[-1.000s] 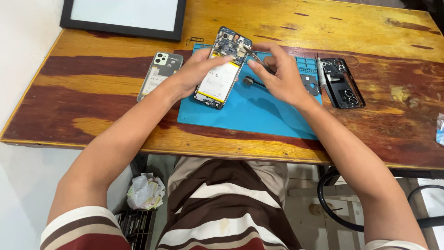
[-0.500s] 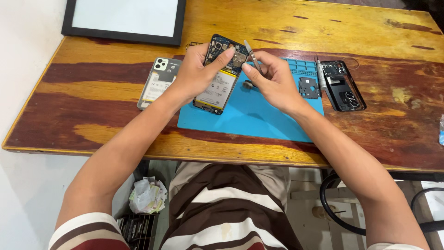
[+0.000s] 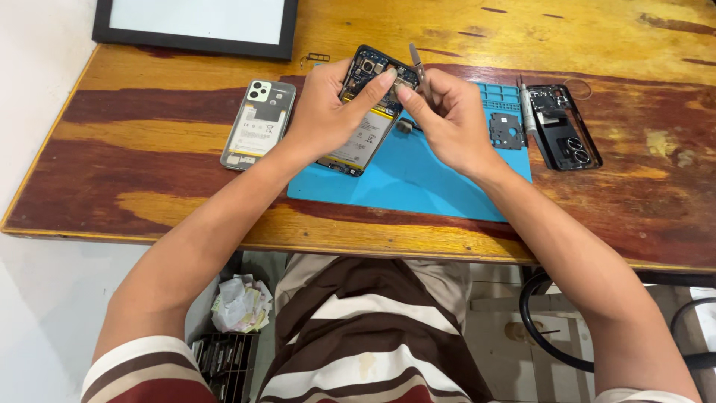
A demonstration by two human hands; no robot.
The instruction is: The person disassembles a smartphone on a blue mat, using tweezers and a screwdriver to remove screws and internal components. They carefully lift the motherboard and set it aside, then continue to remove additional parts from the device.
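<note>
An opened phone [image 3: 365, 127] with its back off, battery and circuit board showing, is tilted up over a blue work mat [image 3: 418, 179]. My left hand [image 3: 328, 112] grips its left edge, the forefinger resting on the upper board. My right hand [image 3: 447, 119] pinches metal tweezers [image 3: 418, 69], whose handle sticks up, and its fingertips meet the phone's upper right part.
On the wooden table lie a second phone [image 3: 257, 123] with a clear case to the left, a black back cover [image 3: 567, 138] and a thin screwdriver [image 3: 528, 112] to the right, and a small black plate [image 3: 503, 128] on the mat. A black-framed board [image 3: 198, 26] stands at the back.
Both hands lifted the phone's top end off the mat and drew it closer together; my right hand brought the tweezers up to the phone's upper part.
</note>
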